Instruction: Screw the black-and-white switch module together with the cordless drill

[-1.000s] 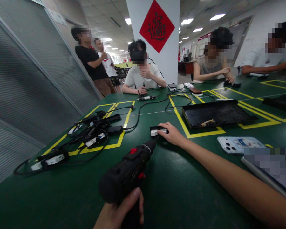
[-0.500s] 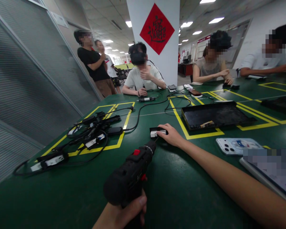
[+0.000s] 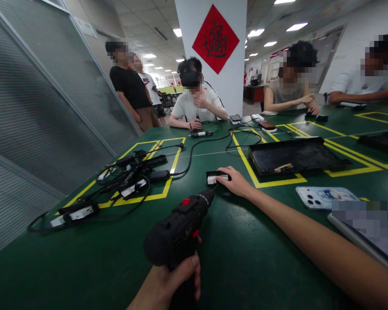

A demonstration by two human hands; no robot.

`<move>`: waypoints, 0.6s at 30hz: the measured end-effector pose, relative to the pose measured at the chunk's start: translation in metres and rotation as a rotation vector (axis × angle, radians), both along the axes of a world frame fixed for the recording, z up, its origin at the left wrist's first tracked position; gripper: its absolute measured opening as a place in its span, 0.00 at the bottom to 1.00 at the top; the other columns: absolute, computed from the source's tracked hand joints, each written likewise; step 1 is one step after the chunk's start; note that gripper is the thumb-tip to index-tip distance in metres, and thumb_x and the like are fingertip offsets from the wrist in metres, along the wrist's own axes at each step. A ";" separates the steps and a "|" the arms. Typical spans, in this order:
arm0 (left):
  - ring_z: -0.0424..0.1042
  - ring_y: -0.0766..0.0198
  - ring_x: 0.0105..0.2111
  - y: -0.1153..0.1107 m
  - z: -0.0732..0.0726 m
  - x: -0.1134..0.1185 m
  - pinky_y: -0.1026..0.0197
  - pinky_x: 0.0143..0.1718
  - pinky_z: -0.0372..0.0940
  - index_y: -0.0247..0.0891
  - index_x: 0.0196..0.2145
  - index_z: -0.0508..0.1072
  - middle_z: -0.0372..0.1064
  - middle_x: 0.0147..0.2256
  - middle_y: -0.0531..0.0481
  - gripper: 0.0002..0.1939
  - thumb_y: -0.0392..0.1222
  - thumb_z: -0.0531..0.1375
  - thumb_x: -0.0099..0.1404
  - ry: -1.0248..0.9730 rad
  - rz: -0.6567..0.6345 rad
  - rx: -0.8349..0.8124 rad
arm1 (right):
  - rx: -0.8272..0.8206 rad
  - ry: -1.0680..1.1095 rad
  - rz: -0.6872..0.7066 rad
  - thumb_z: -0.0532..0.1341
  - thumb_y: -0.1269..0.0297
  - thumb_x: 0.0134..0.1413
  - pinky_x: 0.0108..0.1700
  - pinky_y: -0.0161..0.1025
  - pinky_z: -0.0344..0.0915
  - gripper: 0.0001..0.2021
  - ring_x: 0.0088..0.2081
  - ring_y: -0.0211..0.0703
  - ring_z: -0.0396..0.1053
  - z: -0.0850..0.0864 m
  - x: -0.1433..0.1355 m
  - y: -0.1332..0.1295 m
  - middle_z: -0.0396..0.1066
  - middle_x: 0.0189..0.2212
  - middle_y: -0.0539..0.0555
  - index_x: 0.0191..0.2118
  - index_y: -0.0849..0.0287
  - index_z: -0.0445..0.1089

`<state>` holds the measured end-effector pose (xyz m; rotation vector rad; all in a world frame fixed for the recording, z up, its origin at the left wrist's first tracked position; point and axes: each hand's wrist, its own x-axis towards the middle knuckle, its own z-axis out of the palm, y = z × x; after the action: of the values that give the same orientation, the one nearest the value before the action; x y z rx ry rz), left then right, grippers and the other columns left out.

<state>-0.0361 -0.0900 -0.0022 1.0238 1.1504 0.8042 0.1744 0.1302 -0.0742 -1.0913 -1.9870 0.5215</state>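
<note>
Black-and-white block (image 3: 211,179) lies on the green table (image 3: 245,267), pinched in my right hand (image 3: 234,181), the thumb across its pale near face and a finger over its top. My left hand (image 3: 170,280) is wrapped around the handle of the black drill (image 3: 177,228), whose bit (image 3: 215,186) points at the block; whether the tip touches, I cannot tell. To do this well, I judge, I should set the bit straight to its spot, keep my thumb out of its path and press evenly. The block's left end sticks out beyond my right fingertips, bare of any grip
</note>
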 end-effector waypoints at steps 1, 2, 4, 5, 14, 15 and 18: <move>0.67 0.61 0.20 0.000 0.001 0.001 0.57 0.25 0.62 0.36 0.47 0.56 0.66 0.21 0.54 0.22 0.49 0.58 0.60 0.000 0.006 0.003 | 0.000 0.001 0.000 0.56 0.50 0.56 0.48 0.40 0.61 0.21 0.42 0.42 0.66 0.000 0.000 0.000 0.64 0.43 0.55 0.51 0.55 0.66; 0.67 0.61 0.20 -0.001 0.003 0.001 0.57 0.25 0.62 0.36 0.47 0.55 0.66 0.21 0.54 0.22 0.48 0.58 0.60 -0.002 0.010 0.004 | 0.000 0.003 -0.001 0.56 0.50 0.56 0.48 0.40 0.61 0.21 0.42 0.42 0.66 0.000 0.000 0.000 0.64 0.43 0.55 0.51 0.55 0.66; 0.67 0.61 0.20 -0.002 0.004 0.003 0.57 0.24 0.62 0.36 0.47 0.55 0.66 0.22 0.54 0.22 0.48 0.58 0.60 0.000 0.018 0.001 | -0.003 0.004 -0.001 0.56 0.50 0.56 0.48 0.40 0.61 0.21 0.42 0.42 0.66 -0.001 0.000 0.001 0.64 0.42 0.55 0.51 0.55 0.66; 0.67 0.62 0.20 -0.002 0.004 0.003 0.57 0.24 0.62 0.36 0.47 0.55 0.66 0.22 0.55 0.22 0.47 0.58 0.60 0.004 0.020 0.001 | -0.005 0.004 0.000 0.56 0.50 0.56 0.48 0.40 0.61 0.21 0.42 0.42 0.66 -0.001 0.000 0.001 0.64 0.42 0.55 0.52 0.55 0.66; 0.67 0.63 0.19 0.001 0.005 -0.001 0.58 0.25 0.63 0.36 0.46 0.58 0.66 0.20 0.55 0.21 0.47 0.59 0.59 0.031 0.016 0.000 | -0.006 0.010 0.001 0.57 0.51 0.56 0.49 0.41 0.60 0.20 0.43 0.42 0.66 0.002 0.000 -0.001 0.64 0.42 0.55 0.51 0.55 0.66; 0.67 0.62 0.20 0.001 0.006 -0.001 0.58 0.25 0.63 0.36 0.47 0.58 0.67 0.21 0.54 0.22 0.47 0.59 0.59 0.037 0.011 0.006 | -0.004 0.008 0.001 0.57 0.51 0.56 0.49 0.41 0.60 0.20 0.43 0.42 0.65 0.002 0.000 -0.001 0.64 0.42 0.55 0.51 0.55 0.67; 0.67 0.62 0.20 0.001 0.007 -0.002 0.58 0.25 0.63 0.35 0.48 0.58 0.67 0.21 0.54 0.22 0.48 0.58 0.60 0.066 -0.002 0.001 | -0.003 0.002 0.001 0.57 0.52 0.55 0.50 0.41 0.60 0.20 0.44 0.42 0.65 0.003 0.000 -0.001 0.64 0.43 0.55 0.51 0.55 0.67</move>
<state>-0.0385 -0.0885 0.0049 1.0592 1.2053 0.7740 0.1741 0.1293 -0.0714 -1.0907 -1.9857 0.5261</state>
